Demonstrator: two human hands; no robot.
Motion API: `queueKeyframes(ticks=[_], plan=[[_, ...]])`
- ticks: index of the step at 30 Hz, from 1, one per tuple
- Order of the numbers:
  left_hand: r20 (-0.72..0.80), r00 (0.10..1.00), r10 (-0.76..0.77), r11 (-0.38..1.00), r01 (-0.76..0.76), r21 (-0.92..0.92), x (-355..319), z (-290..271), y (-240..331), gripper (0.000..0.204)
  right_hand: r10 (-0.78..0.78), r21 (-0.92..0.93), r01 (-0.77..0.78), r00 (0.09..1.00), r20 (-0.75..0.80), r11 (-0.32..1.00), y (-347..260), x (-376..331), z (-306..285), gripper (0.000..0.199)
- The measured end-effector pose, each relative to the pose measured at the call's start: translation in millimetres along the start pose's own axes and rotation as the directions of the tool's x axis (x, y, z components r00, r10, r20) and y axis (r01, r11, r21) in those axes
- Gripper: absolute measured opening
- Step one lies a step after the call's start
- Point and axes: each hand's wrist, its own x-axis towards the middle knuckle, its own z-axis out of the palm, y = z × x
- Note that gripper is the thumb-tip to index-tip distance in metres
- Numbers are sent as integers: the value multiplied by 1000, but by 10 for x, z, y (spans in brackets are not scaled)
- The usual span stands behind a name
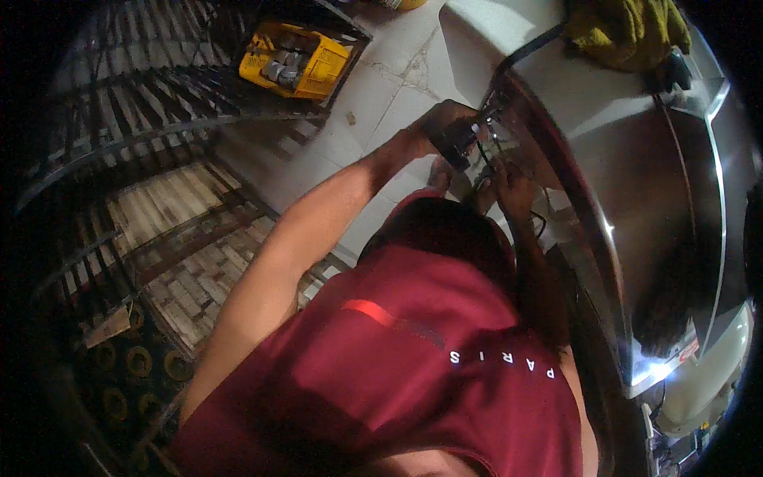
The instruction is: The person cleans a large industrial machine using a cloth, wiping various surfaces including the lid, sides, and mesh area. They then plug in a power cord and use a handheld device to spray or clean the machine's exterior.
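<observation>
My left hand [447, 117] is held out against the edge of a large light-coloured machine housing [548, 151]. A black boxy thing [455, 145] sits at that hand and covers most of its fingers, so its grip is hidden. Just below and to the right, my right hand [517, 189] has its fingers curled near a thin dark rod or cable [497, 147]. What the fingers hold is too dim to make out. Small shiny metal parts [491, 123] show between the two hands at the housing's edge.
On the left, a dark metal rack [159, 131] stands beside a yellow crate [324, 70] of grey metal parts. A yellow-green cloth [628, 32] lies on top of the housing. Stacked light blocks [207, 278] stand at lower left. A bright light [656, 370] shines at lower right.
</observation>
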Motion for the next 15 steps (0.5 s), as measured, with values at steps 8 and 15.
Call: queueKeyframes(ticks=[8,15], plan=[[-75,997,23,971,-5,241,50,-12,-38,11,111,137,-124,989,102,983,210,-176,21,47],[-82,990,113,980,-98,171,131,-29,-246,30,102,81,-111,989,108,991,-560,-339,-487,54]])
